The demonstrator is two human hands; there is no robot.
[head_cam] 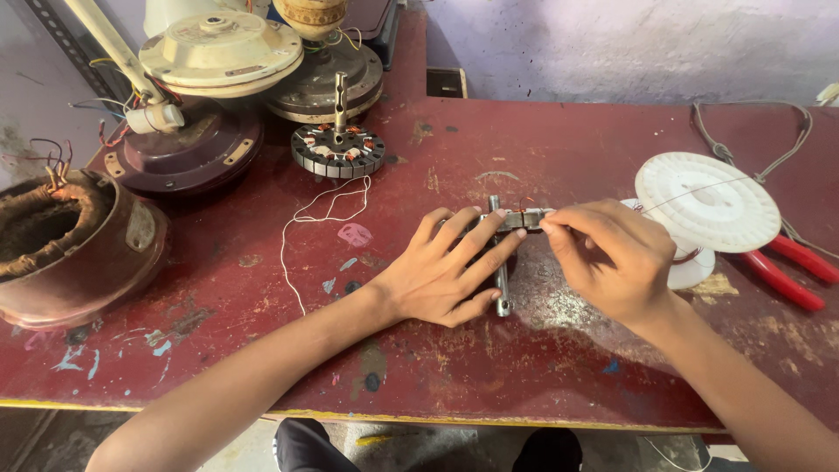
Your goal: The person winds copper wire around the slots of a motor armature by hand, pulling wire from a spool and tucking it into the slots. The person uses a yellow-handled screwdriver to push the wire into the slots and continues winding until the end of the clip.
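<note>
My left hand (446, 273) lies flat over a small metal stator with a steel shaft (502, 281) on the red table (559, 140), fingers spread and pressing it down. My right hand (612, 258) pinches a thin wire at the stator's top edge, thumb and forefinger closed. The wire runs right to a white plastic spool (708, 201) lying on its side. Most of the stator is hidden under my fingers.
A wound fan stator with shaft (338, 149) and a loose white thread (306, 218) lie behind my left hand. Fan motor housings (218, 52) stack at the back left. A large copper-wound motor body (61, 236) sits far left. Red-handled pliers (786, 271) and a grey cord (752, 131) lie right.
</note>
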